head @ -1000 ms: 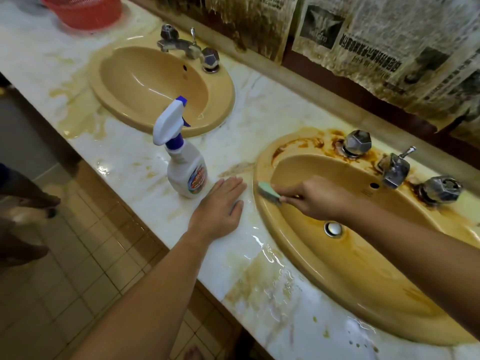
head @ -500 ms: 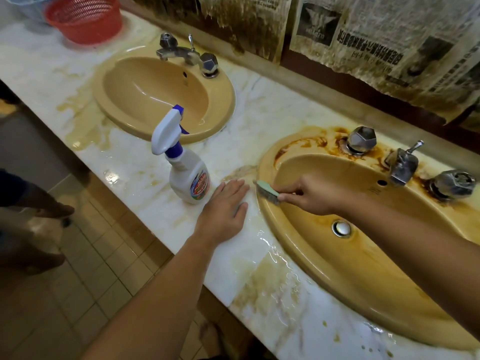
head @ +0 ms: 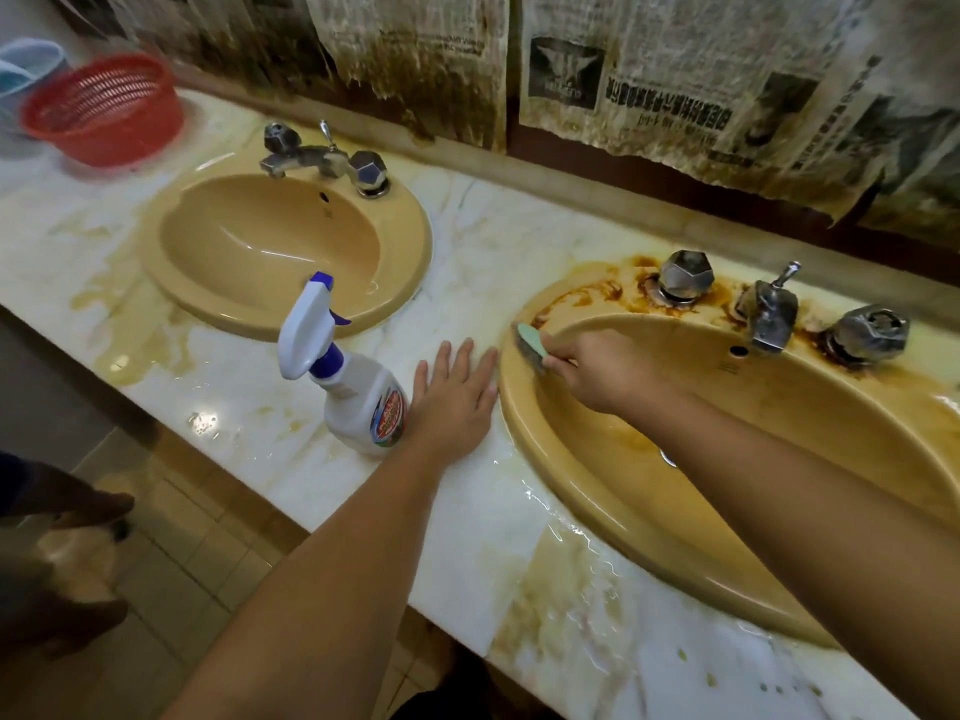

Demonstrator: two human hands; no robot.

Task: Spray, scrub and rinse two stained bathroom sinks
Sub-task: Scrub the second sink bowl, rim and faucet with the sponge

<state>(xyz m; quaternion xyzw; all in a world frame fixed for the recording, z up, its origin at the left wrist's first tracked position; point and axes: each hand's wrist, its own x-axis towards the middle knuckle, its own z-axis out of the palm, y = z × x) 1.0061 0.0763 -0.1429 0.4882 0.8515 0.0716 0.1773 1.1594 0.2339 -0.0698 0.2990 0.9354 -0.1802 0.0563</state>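
Note:
Two tan oval sinks are set in a marble counter (head: 483,252). The right sink (head: 779,459) carries brown rust stains round its taps (head: 763,314) and along its back left rim. My right hand (head: 597,371) grips a small green-backed scrub brush (head: 532,343), bristles down on that sink's left rim. My left hand (head: 457,392) rests flat on the counter between the sink and a white spray bottle (head: 353,381) with a blue nozzle. The left sink (head: 280,252) looks cleaner and wet.
A red plastic basket (head: 104,109) and a blue container (head: 26,65) stand at the counter's far left. Stained newspaper (head: 727,85) hangs on the wall behind. Yellow-brown puddles lie on the counter. Another person's feet (head: 88,511) are on the tiled floor at left.
The brush has moved up the right sink's left rim toward the stained back edge. My left hand has stayed flat beside the bottle. The camera has tilted up.

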